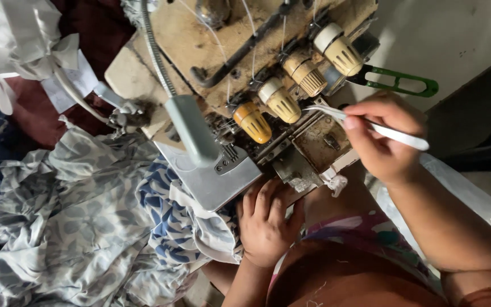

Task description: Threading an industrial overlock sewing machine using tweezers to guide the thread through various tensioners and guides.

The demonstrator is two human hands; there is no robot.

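The right hand (pixel 383 139) pinches white tweezers (pixel 370 126), tips at the overlock machine (pixel 268 85) by its tension knobs (pixel 279 101); steady aim helps, while the left hand (pixel 265 222) rests flat under the machine's front, grasping nothing.

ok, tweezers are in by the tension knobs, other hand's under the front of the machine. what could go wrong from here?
1. The tweezers in the right hand point in among the tension knobs, where thin threads run; a slip could snag or pull one out.
2. The left hand rests against the machine's front edge beside the metal plate; fingers could get pinched if the machine ran.
3. The patterned fabric is bunched against the plate and might catch.
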